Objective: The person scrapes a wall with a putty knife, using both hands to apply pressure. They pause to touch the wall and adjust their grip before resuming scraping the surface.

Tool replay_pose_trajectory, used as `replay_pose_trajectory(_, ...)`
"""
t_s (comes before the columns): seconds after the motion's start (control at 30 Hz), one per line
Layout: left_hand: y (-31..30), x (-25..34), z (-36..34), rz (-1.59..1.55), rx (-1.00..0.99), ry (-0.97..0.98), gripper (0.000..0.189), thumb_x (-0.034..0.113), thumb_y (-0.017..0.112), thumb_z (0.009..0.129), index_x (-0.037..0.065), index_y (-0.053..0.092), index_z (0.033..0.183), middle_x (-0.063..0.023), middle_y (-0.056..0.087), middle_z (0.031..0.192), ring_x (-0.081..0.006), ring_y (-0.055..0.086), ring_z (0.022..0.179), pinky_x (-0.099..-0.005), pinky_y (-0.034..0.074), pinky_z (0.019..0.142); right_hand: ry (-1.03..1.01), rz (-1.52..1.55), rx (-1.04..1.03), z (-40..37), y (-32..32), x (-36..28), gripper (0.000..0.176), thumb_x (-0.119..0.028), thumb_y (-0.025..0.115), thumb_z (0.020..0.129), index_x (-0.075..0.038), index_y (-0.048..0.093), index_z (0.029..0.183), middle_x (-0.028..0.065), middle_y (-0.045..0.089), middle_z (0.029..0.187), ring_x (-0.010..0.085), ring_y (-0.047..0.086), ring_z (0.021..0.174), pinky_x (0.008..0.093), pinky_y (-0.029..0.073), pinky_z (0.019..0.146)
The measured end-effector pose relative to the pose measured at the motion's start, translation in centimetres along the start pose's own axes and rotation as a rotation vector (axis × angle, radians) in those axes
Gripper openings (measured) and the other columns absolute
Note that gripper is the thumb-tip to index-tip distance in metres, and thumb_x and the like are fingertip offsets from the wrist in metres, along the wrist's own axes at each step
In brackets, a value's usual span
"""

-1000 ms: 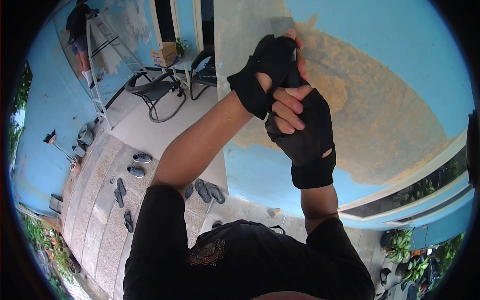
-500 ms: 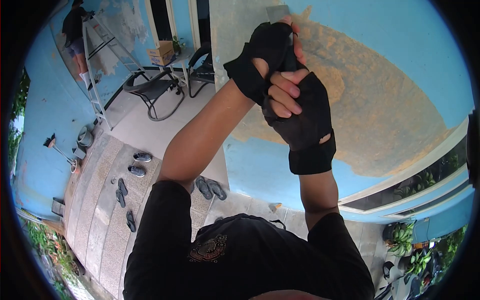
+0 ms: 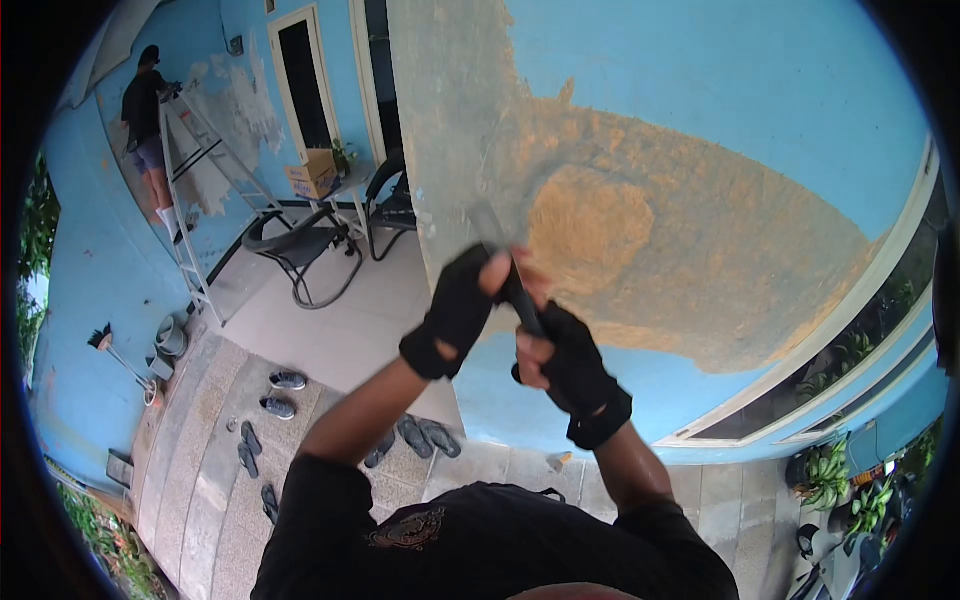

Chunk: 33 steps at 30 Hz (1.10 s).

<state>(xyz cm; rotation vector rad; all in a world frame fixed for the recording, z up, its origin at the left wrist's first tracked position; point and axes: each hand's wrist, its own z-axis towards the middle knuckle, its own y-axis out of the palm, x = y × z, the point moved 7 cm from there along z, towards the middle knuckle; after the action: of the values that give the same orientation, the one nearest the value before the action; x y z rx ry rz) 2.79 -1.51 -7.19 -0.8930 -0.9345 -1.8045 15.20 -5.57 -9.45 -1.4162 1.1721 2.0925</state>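
Both of my hands, in black fingerless gloves, grip a scraper [image 3: 522, 303] with a dark handle and a flat metal blade. My left hand [image 3: 468, 298] is closed round the upper part of the handle near the blade. Lower down, the fingers of my right hand [image 3: 568, 362] are wrapped about the handle's end. The blade points up and overlaps the grey edge of the wall [image 3: 740, 255], and it is smeared by motion. Blue paint surrounds a bare brown and grey patch on this wall, with a lighter round spot in its middle.
At the far left a person [image 3: 148, 130] stands on a stepladder [image 3: 205, 150] by a peeling wall. Black chairs [image 3: 300, 250] and a small table with a cardboard box [image 3: 313, 175] stand behind the corner. Shoes and sandals [image 3: 428, 437] lie on the floor. A window [image 3: 770, 400] is at right.
Both hands and the scraper have come down and leftward, away from the upper part of the patch. The view has shifted, so more of the wall shows.
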Motion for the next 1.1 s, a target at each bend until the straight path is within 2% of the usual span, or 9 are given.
replay_pose_trajectory(0.2, -4.3, -15.1, -9.2, -0.304, 0.203, -0.453, 0.064, 0.055, 0.056, 0.095, 0.002, 0.054, 0.131, -0.0128, 0.065, 0.121, -0.0208, 0.066, 0.105, -0.0335, 0.056, 0.081, -0.151, -0.599, 0.224, -1.1, -4.2, 7.5, 0.059, -0.007, 0.057, 0.093, -0.005, 0.039, 0.149, 0.0096, 0.064, 0.117, 0.0156, 0.063, 0.100, 0.0277, 0.050, 0.084)
replay_pose_trajectory(0.3, -0.3, -14.5, -10.6, -0.517, 0.032, -0.307, 0.069, 0.059, 0.047, 0.097, 0.006, 0.045, 0.140, -0.0143, 0.050, 0.141, -0.0231, 0.054, 0.125, -0.0383, 0.045, 0.104, -0.425, -1.079, 0.220, -1.2, -1.7, 8.6, 0.056, -0.007, 0.056, 0.093, -0.006, 0.041, 0.147, 0.0136, 0.069, 0.105, 0.0224, 0.068, 0.074, 0.0309, 0.053, 0.065)
replay_pose_trajectory(0.33, 0.6, -13.8, -10.8, -0.361, -0.010, -0.144, 0.072, 0.056, 0.043, 0.100, -0.005, 0.047, 0.136, -0.0333, 0.033, 0.150, -0.0426, 0.041, 0.135, -0.0528, 0.035, 0.113, -0.416, -1.076, 0.222, -0.9, -1.7, 9.1, 0.056, -0.007, 0.056, 0.093, -0.006, 0.041, 0.147, 0.0136, 0.069, 0.105, 0.0224, 0.068, 0.074, 0.0309, 0.053, 0.065)
replay_pose_trajectory(0.43, 0.9, -14.6, -11.1, -1.043, 0.102, -0.468, 0.077, 0.065, 0.037, 0.097, 0.005, 0.036, 0.146, -0.0156, 0.044, 0.147, -0.0253, 0.044, 0.135, -0.0427, 0.036, 0.113, -0.410, -1.348, 0.408, 0.1, -2.8, 8.2, 0.056, -0.006, 0.055, 0.091, -0.008, 0.044, 0.145, 0.0181, 0.069, 0.100, 0.0352, 0.070, 0.086, 0.0372, 0.056, 0.073)
replay_pose_trajectory(0.57, -1.6, -13.8, -10.7, -1.007, 0.073, -0.489, 0.083, 0.067, 0.030, 0.098, 0.005, 0.028, 0.152, -0.0172, 0.040, 0.151, -0.0326, 0.039, 0.139, -0.0493, 0.028, 0.118, -0.212, -1.177, 0.661, -1.9, -1.5, 5.0, 0.055, -0.007, 0.056, 0.090, -0.011, 0.046, 0.144, 0.0200, 0.069, 0.108, 0.0352, 0.070, 0.089, 0.0399, 0.057, 0.073)
replay_pose_trajectory(0.63, -2.2, -15.6, -11.2, -1.524, -0.154, -0.369, 0.084, 0.067, 0.030, 0.097, 0.004, 0.026, 0.152, -0.0196, 0.034, 0.154, -0.0357, 0.033, 0.143, -0.0508, 0.026, 0.118, -0.529, -1.302, 0.533, -2.8, 2.5, 5.1, 0.054, -0.009, 0.056, 0.090, -0.011, 0.048, 0.143, 0.0193, 0.069, 0.104, 0.0344, 0.070, 0.088, 0.0407, 0.056, 0.073)
replay_pose_trajectory(0.87, 1.5, -11.1, -12.3, -0.802, -0.201, -0.429, 0.088, 0.068, 0.030, 0.097, 0.000, 0.024, 0.153, -0.0159, 0.030, 0.158, -0.0285, 0.034, 0.144, -0.0475, 0.031, 0.115, -0.386, -1.157, 0.887, -3.6, -4.5, 8.5, 0.045, -0.006, 0.056, 0.091, -0.007, 0.055, 0.136, 0.0134, 0.069, 0.091, 0.0210, 0.070, 0.077, 0.0338, 0.054, 0.063)
replay_pose_trajectory(1.03, 0.1, -4.6, -11.6, -0.272, -0.336, -0.256, 0.054, 0.042, 0.040, 0.102, -0.003, 0.052, 0.130, -0.0152, 0.070, 0.116, -0.0295, 0.068, 0.106, -0.0410, 0.049, 0.096, -0.319, -0.426, 0.842, -5.9, -6.3, 5.9, 0.042, -0.002, 0.050, 0.096, 0.001, 0.046, 0.138, 0.0002, 0.056, 0.073, 0.0057, 0.053, 0.058, 0.0200, 0.041, 0.049)
replay_pose_trajectory(1.1, 1.1, -0.2, -10.3, 0.384, -0.503, 0.304, 0.029, 0.017, 0.053, 0.097, 0.004, 0.060, 0.122, -0.0122, 0.072, 0.107, -0.0263, 0.069, 0.097, -0.0367, 0.053, 0.087, -0.256, -0.488, 0.793, -6.0, -5.1, 4.8, 0.041, -0.004, 0.052, 0.096, 0.001, 0.048, 0.136, -0.0003, 0.056, 0.071, 0.0053, 0.051, 0.055, 0.0200, 0.039, 0.047)
